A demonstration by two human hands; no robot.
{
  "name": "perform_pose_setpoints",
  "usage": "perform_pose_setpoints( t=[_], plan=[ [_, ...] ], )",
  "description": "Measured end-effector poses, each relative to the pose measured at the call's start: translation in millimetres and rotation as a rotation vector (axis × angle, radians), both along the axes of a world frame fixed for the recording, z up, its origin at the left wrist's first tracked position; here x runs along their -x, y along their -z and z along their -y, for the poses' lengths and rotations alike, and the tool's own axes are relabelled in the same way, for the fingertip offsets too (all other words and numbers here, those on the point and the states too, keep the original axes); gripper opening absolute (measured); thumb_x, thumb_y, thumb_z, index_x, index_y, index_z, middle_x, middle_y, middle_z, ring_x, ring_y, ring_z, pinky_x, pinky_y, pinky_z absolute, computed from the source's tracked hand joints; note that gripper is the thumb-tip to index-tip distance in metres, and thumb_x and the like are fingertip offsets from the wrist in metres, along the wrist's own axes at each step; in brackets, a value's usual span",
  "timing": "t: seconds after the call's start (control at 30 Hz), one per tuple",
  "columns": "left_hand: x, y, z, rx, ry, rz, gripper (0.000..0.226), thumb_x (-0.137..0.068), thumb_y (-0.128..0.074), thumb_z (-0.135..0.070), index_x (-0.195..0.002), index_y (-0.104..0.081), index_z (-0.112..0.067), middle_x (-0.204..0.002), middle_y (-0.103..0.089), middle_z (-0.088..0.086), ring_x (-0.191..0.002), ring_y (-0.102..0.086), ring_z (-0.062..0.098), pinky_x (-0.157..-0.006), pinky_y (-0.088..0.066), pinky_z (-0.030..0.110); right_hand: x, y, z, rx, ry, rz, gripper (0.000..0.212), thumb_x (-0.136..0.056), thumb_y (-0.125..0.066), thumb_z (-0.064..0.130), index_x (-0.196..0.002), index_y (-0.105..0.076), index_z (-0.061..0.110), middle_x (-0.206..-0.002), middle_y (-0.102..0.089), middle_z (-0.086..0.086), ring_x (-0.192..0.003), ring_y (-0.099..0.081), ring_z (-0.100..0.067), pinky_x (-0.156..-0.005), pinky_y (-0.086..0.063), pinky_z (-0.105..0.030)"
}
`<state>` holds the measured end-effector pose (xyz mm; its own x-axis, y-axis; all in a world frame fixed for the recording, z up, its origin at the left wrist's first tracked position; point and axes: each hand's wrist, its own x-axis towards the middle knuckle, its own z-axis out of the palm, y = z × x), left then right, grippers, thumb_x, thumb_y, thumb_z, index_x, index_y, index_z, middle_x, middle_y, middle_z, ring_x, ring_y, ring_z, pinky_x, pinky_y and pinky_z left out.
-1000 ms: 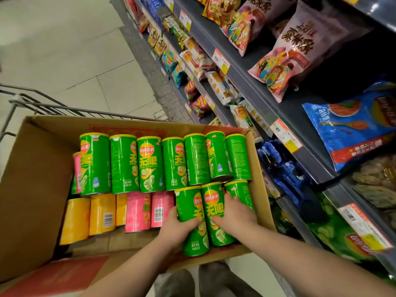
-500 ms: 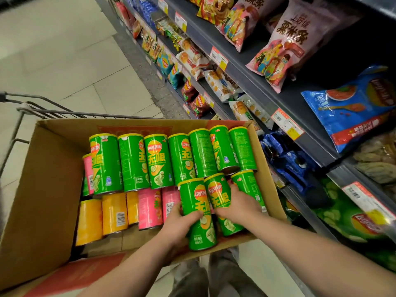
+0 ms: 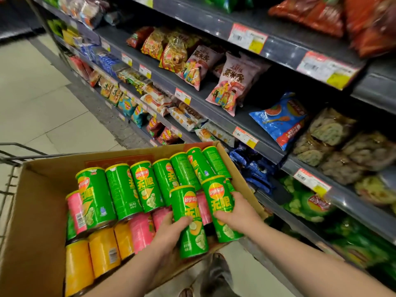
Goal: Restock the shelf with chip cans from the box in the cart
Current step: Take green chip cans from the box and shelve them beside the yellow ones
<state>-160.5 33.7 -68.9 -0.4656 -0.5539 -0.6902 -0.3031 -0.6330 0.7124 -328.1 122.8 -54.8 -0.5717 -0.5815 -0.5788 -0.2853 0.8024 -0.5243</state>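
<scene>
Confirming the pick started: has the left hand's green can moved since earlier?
Yes. Against the cardboard box, the green can in the left hand has lifted; its top now overlaps the back row of cans.

The cardboard box [image 3: 38,189] sits in the cart [image 3: 12,160], and the shelves [image 3: 214,108] stand to its right. In the box, a far row of chip cans [image 3: 145,185] lies partly over a near row of cans [image 3: 102,251], which is closer to the person. At the near right corner, the left hand [image 3: 169,234] holds the left can [image 3: 190,221] and the right hand [image 3: 237,213] holds the right can [image 3: 220,209], side by side. Snack bags [image 3: 233,84] lie on the shelves, with price tags [image 3: 246,38] along the front edges.
</scene>
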Motion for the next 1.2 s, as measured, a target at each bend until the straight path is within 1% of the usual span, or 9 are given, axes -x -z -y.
perform_pose_setpoints(
  t=[0.17, 0.27, 0.33, 0.53, 0.7, 0.83, 0.97, 1.1, 1.2],
  plan=[
    [-2, -17, -2, 0.038, 0.093, -0.059, 0.040, -0.068, -0.073, -0.022, -0.104, -0.057, -0.014, -0.100, -0.070, 0.014, -0.092, -0.068, 0.032, -0.087, -0.053, 0.045, -14, -25, -19, 0.057, 0.091, -0.090, 0.070, -0.072, -0.072, 0.044, -0.130, -0.040, 0.021, -0.105, -0.053, 0.005, -0.092, -0.054, -0.014, -0.078, -0.045, -0.027],
    [1, -19, -5, 0.031, 0.149, -0.099, 0.026, -0.077, -0.072, -0.014, -0.096, -0.055, -0.018, -0.097, -0.069, 0.011, -0.090, -0.067, 0.029, -0.088, -0.052, 0.045, -21, -37, -37, 0.101, 0.190, -0.106, 0.073, -0.072, -0.073, 0.041, -0.133, -0.040, 0.022, -0.115, -0.056, 0.001, -0.094, -0.052, -0.013, -0.081, -0.045, -0.028],
    [5, -17, -8, 0.032, 0.200, -0.117, 0.013, -0.088, -0.061, -0.010, -0.096, -0.056, -0.018, -0.094, -0.069, 0.009, -0.084, -0.066, 0.024, -0.080, -0.053, 0.038, -26, -43, -51, 0.125, 0.251, -0.116, 0.076, -0.072, -0.074, 0.038, -0.136, -0.038, 0.021, -0.121, -0.056, 0.000, -0.099, -0.054, -0.015, -0.082, -0.044, -0.027],
    [26, -27, -37, -0.006, 0.333, -0.215, 0.018, -0.091, -0.054, -0.005, -0.107, -0.058, -0.012, -0.086, -0.071, 0.009, -0.069, -0.068, 0.021, -0.056, -0.055, 0.030, -36, -63, -100, 0.131, 0.412, -0.164, 0.071, -0.075, -0.073, 0.037, -0.134, -0.039, 0.019, -0.112, -0.054, 0.003, -0.093, -0.049, -0.012, -0.077, -0.039, -0.025],
    [47, -35, -70, -0.043, 0.442, -0.244, 0.021, -0.089, -0.057, -0.007, -0.110, -0.057, -0.009, -0.092, -0.070, 0.016, -0.081, -0.065, 0.031, -0.084, -0.052, 0.047, -38, -80, -144, 0.168, 0.549, -0.206, 0.070, -0.078, -0.072, 0.034, -0.137, -0.038, 0.017, -0.103, -0.049, 0.005, -0.092, -0.048, -0.011, -0.077, -0.037, -0.023],
    [64, -46, -103, -0.052, 0.511, -0.259, 0.017, -0.088, -0.059, -0.010, -0.105, -0.057, -0.012, -0.089, -0.069, 0.013, -0.079, -0.064, 0.027, -0.074, -0.052, 0.038, -35, -91, -182, 0.213, 0.626, -0.217, 0.070, -0.077, -0.072, 0.032, -0.136, -0.037, 0.018, -0.101, -0.054, 0.007, -0.087, -0.054, -0.009, -0.071, -0.042, -0.024],
    [82, -60, -141, -0.030, 0.603, -0.285, 0.048, -0.069, -0.071, -0.024, -0.113, -0.057, -0.012, -0.099, -0.071, 0.016, -0.094, -0.066, 0.033, -0.092, -0.050, 0.050, -28, -103, -228, 0.255, 0.672, -0.246, 0.068, -0.079, -0.072, 0.030, -0.136, -0.037, 0.018, -0.088, -0.052, 0.015, -0.075, -0.050, 0.004, -0.059, -0.039, -0.014],
    [107, -72, -191, -0.005, 0.659, -0.294, 0.025, -0.089, -0.060, -0.018, -0.113, -0.056, -0.015, -0.102, -0.070, 0.013, -0.091, -0.066, 0.029, -0.083, -0.050, 0.040, -17, -116, -283, 0.288, 0.742, -0.265, 0.070, -0.076, -0.073, 0.032, -0.136, -0.040, 0.018, -0.101, -0.061, 0.007, -0.087, -0.058, -0.008, -0.075, -0.045, -0.025],
    [127, -85, -230, 0.005, 0.688, -0.327, 0.026, -0.089, -0.060, -0.018, -0.114, -0.056, -0.016, -0.101, -0.070, 0.012, -0.093, -0.066, 0.030, -0.085, -0.051, 0.042, -5, -127, -328, 0.320, 0.780, -0.272, 0.076, -0.076, -0.073, 0.036, -0.141, -0.036, 0.020, -0.109, -0.061, 0.005, -0.095, -0.059, -0.011, -0.077, -0.046, -0.027]
  ],
)
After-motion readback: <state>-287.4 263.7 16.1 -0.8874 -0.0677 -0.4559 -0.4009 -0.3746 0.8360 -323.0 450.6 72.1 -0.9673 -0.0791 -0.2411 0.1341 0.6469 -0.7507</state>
